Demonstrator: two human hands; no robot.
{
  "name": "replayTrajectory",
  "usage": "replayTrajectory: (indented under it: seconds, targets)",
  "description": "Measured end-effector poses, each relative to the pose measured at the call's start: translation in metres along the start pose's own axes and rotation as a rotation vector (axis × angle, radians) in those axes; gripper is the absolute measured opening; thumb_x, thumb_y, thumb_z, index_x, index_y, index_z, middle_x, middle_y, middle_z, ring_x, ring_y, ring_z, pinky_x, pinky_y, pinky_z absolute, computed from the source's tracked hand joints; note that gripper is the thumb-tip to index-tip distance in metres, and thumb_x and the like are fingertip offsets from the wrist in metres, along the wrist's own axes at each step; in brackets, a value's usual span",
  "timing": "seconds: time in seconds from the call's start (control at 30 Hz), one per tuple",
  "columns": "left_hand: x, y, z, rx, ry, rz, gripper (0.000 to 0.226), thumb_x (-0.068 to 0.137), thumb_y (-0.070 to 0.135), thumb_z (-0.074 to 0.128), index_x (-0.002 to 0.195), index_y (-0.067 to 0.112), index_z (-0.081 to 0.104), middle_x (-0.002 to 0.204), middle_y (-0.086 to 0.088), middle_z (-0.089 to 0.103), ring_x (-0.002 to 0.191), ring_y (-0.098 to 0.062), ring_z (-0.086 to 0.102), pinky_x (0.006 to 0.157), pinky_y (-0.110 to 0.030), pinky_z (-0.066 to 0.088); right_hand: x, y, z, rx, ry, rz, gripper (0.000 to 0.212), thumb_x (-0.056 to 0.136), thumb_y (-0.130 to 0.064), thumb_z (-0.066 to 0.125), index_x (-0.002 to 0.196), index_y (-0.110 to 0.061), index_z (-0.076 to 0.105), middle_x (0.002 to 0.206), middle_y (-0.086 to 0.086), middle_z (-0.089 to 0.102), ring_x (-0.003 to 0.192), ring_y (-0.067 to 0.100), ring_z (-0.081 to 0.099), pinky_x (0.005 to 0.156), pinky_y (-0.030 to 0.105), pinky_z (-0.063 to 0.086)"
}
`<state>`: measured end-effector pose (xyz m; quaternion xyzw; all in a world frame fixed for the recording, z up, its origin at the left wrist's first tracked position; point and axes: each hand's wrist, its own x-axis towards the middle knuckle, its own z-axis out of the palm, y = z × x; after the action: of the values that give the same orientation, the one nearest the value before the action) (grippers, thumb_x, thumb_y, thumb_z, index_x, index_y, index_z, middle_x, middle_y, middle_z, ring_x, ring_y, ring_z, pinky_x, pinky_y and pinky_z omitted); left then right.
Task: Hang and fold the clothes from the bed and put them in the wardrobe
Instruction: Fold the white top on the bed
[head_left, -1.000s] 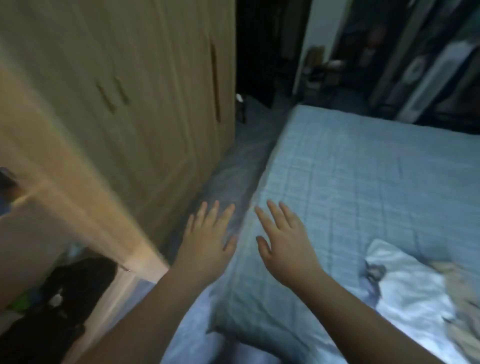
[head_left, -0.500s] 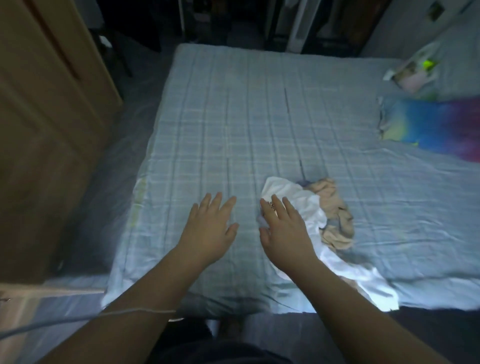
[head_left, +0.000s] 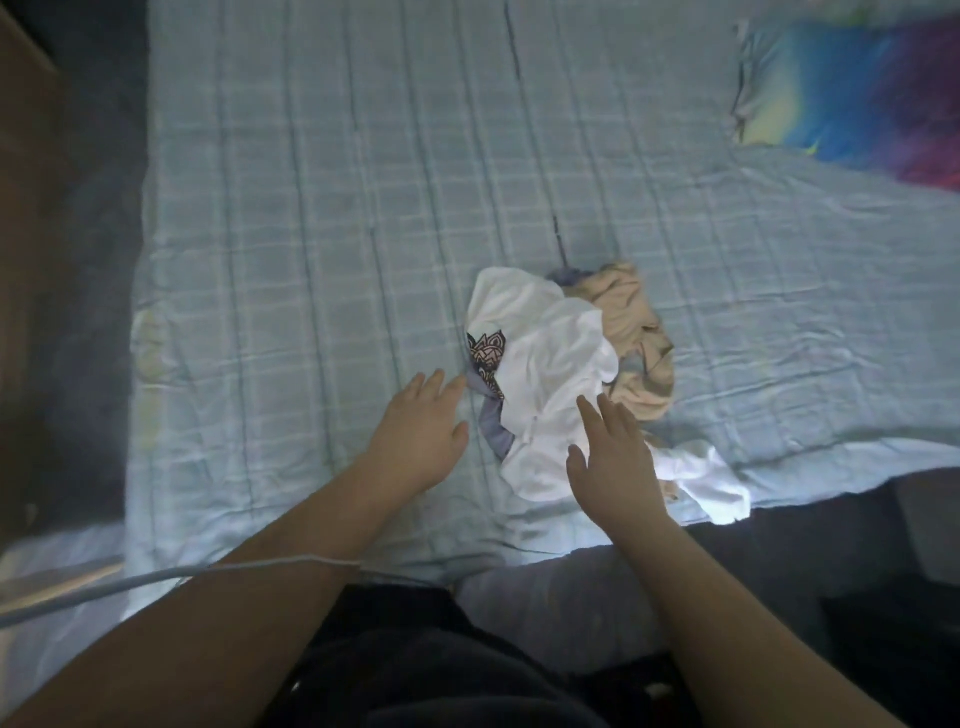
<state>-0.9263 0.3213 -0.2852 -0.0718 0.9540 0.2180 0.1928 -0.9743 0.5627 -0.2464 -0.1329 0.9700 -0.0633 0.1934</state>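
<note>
A crumpled pile of clothes lies near the bed's front edge: a white garment (head_left: 556, 358) with a dark patterned patch, a beige garment (head_left: 634, 338) behind it to the right, and a bluish-grey piece (head_left: 493, 426) under the white one. My left hand (head_left: 421, 431) hovers flat and open just left of the pile, fingertips near the patterned patch. My right hand (head_left: 613, 452) is open, palm down, over the white garment's near part. Neither hand holds anything.
The bed (head_left: 311, 234) has a light blue checked sheet. A rainbow-coloured pillow (head_left: 852, 98) lies at the upper right. The brown wardrobe side (head_left: 26, 208) stands at the left past a dark floor strip. A pale cord (head_left: 156, 577) crosses my left forearm.
My view has swung from the wardrobe to the bed and moved closer to the pile. Both hands have reached forward, the right now over the white garment, the left beside it.
</note>
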Motion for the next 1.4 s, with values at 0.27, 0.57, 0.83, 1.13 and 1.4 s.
replayTrajectory:
  seconds: [0.27,0.57,0.83,1.13,1.4]
  targets:
    - [0.077,0.008,0.047,-0.105,-0.132,0.109,0.059,0.094,0.026,0.052,0.149,0.012,0.036,0.147,-0.015,0.045,0.133,-0.035,0.042,0.110,-0.046,0.035,0.058,0.031,0.063,0.173,-0.233,0.315,0.068,0.094,-0.019,0.051,0.156,-0.020,0.024,0.164,0.004,0.021,0.150,0.023,0.017,0.119,0.045,0.025]
    - [0.127,0.040,0.106,-0.199,-0.296,0.140,0.061,0.095,0.018,0.052,0.151,0.015,0.027,0.145,-0.010,0.041,0.134,-0.030,0.043,0.104,-0.051,0.043,0.105,0.073,0.096,0.390,-0.078,0.470,0.076,0.090,-0.015,0.059,0.155,-0.018,0.021,0.160,0.005,0.028,0.145,0.028,0.030,0.117,0.045,0.028]
    - [0.141,0.052,0.126,-0.267,-0.226,0.055,0.067,0.094,0.010,0.052,0.154,0.013,0.024,0.152,-0.015,0.038,0.134,-0.031,0.045,0.107,-0.045,0.041,0.133,0.092,0.122,0.567,-0.011,0.390,0.032,0.081,-0.013,0.053,0.112,-0.021,0.057,0.096,-0.003,0.062,0.087,0.020,0.060,0.072,0.032,0.047]
    - [0.141,0.081,0.152,-0.501,-0.072,-0.275,0.072,0.079,0.002,0.063,0.145,0.013,0.039,0.126,-0.023,0.057,0.112,-0.039,0.057,0.090,-0.039,0.048,0.124,0.140,0.101,0.644,0.068,0.243,0.009,0.092,-0.016,0.046,0.096,-0.015,0.054,0.098,0.006,0.056,0.089,0.025,0.054,0.074,0.031,0.037]
    - [0.156,0.072,0.158,-0.473,0.004,-0.306,0.080,0.086,-0.002,0.051,0.156,0.028,0.027,0.151,-0.023,0.031,0.121,-0.035,0.051,0.095,-0.021,0.038,0.114,0.144,0.090,0.422,0.189,-0.062,0.040,0.079,-0.004,0.059,0.118,-0.015,0.053,0.123,0.007,0.050,0.112,0.028,0.049,0.092,0.039,0.040]
